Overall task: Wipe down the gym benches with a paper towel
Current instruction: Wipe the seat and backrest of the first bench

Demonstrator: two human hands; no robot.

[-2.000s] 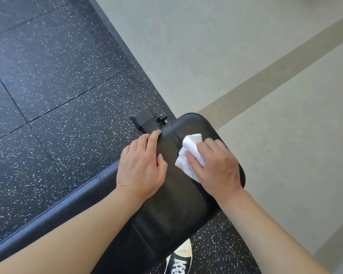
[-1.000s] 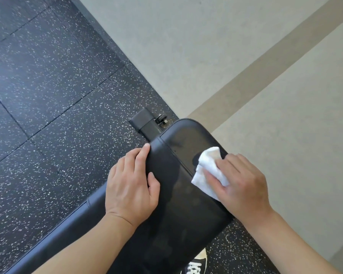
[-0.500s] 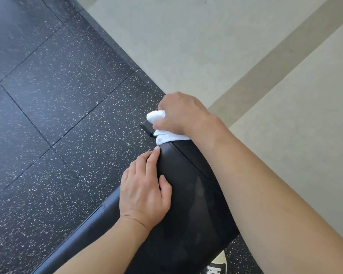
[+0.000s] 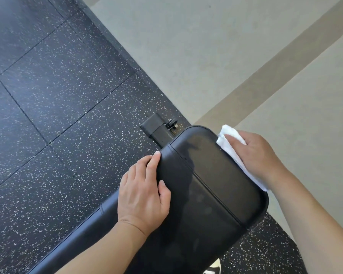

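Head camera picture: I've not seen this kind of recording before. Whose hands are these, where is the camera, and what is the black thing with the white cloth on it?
There is no machine here. A person wears a wide-angle camera on the head, so you look down along both forearms.

The black thing is a padded gym bench, standing where speckled rubber flooring meets beige floor. A black metal frame end sticks out beyond the pad.

The left hand rests on the pad's left edge, thumb on top. The right hand presses a white paper towel against the pad's right edge, wiping it. A shoe peeks out at the bottom.
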